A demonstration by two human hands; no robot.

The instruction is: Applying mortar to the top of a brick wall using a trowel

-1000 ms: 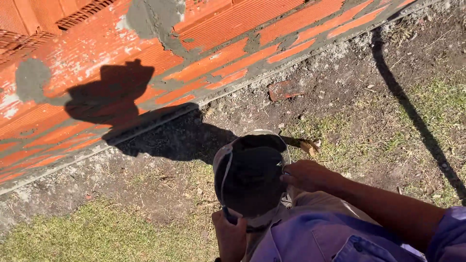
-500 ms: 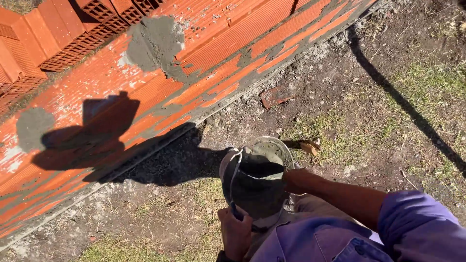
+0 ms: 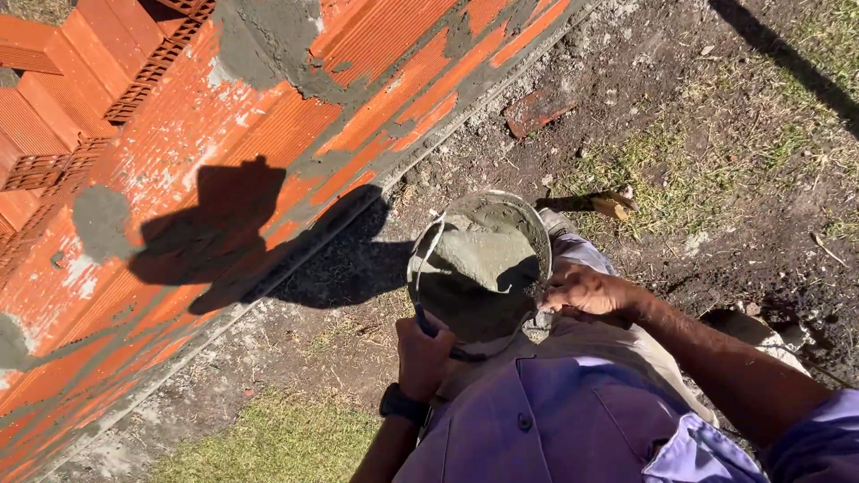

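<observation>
At frame centre, bucket (image 3: 480,268) of grey mortar (image 3: 488,250) stands tilted, mouth facing 11 o'clock toward brick wall (image 3: 224,152). Left hand (image 3: 422,353) grip clamped on handle at 7 o'clock; right hand (image 3: 586,291) closed on rim at 3 o'clock.

No packages, labels, signs or screens show anywhere in view.

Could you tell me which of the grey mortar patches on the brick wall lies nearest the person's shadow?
The round patch left of the shadow; the big smear sits higher up.
</observation>
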